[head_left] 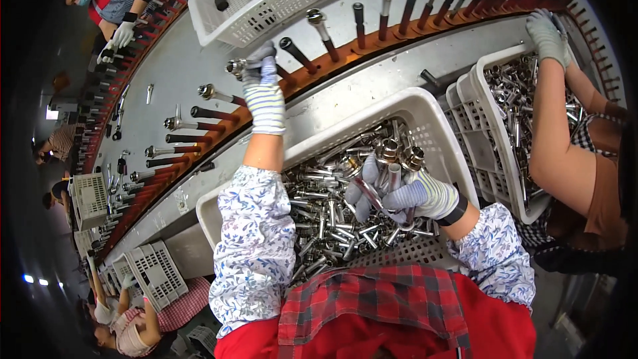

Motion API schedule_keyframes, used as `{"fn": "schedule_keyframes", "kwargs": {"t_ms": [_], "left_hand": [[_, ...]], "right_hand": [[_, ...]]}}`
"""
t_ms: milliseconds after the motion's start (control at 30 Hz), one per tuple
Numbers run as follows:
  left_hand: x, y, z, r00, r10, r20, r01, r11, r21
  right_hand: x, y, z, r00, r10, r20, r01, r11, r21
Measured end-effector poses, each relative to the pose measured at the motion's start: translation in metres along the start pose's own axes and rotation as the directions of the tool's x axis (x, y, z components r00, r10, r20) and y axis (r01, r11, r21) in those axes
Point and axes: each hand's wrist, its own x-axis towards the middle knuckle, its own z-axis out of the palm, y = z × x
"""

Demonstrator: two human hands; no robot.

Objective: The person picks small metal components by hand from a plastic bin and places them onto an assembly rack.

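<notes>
My left hand, in a striped knit glove, is closed round a shiny chrome fitting with a wider round head, at the row of upright dark pegs. Whether the fitting sits on a peg is hidden by the fingers. My right hand, in a matching glove with a black wristband, grips several chrome tube fittings with round collared ends. It is over a white plastic basket heaped with loose chrome pieces. Near my left hand, another chrome-headed piece sits on a neighbouring peg.
An orange-brown curved rail carries the pegs across the metal table. Beyond it stands a white basket. To my right, a co-worker's gloved hand reaches the rail above another filled basket. More people work at the left.
</notes>
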Motion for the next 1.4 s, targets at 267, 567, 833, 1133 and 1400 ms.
{"fn": "schedule_keyframes", "kwargs": {"t_ms": [267,567,833,1133,1400], "left_hand": [[-0.003,0.02,-0.075,0.925,-0.364,-0.106,0.379,0.881,0.284],[-0.174,0.146,-0.012,0.846,-0.373,0.381,0.268,0.915,0.3],[-0.192,0.127,0.007,0.487,-0.689,0.537,0.81,0.586,0.017],[-0.177,0.106,0.001,0.38,-0.675,0.633,0.802,0.581,0.138],[-0.104,0.121,-0.03,0.955,-0.249,0.159,0.279,0.938,-0.208]], "right_hand": [[0.014,0.023,0.001,0.973,-0.211,0.088,0.198,0.97,0.143],[0.005,0.024,-0.002,0.98,-0.173,0.1,0.2,0.86,-0.469],[-0.008,0.007,0.005,0.993,0.091,-0.072,-0.112,0.904,-0.412],[0.0,0.016,-0.003,0.997,0.0,-0.081,-0.069,0.532,-0.844],[0.014,0.014,0.017,0.965,0.136,-0.223,-0.245,0.768,-0.592]]}}
